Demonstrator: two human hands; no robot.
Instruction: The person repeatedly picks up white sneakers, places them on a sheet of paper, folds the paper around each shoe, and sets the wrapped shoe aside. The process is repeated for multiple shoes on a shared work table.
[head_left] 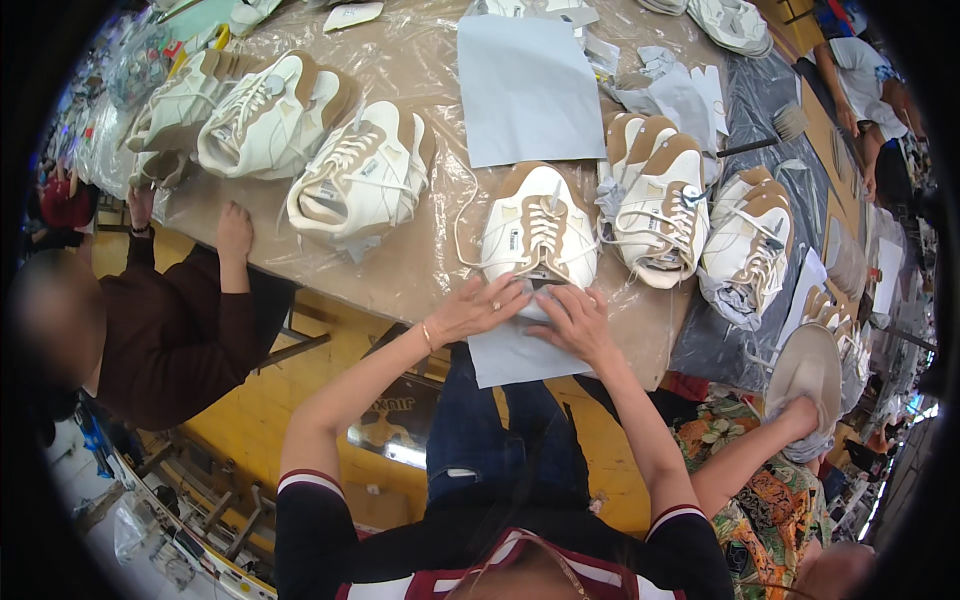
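Note:
A white and brown sneaker [541, 222] stands at the table's near edge, its toe away from me and its laces loosely threaded. At its heel opening, both of my hands work on a light grey paper sheet [520, 358], which hangs over the edge toward my lap. My left hand [480, 307], with a ring and a bracelet, grips the paper from the left, fingertips at the shoe's collar. Opposite it, my right hand [574, 322] bends its fingers onto the same paper. The fingertips and the paper's upper end are partly hidden inside the opening.
A stack of flat grey paper [530, 90] lies beyond the shoe. More sneakers stand left [362, 175] and right [660, 215], some stuffed with paper. A brush [788, 124] rests at the right. One co-worker [185, 320] sits left; another person's arm [755, 450] holds a shoe at right.

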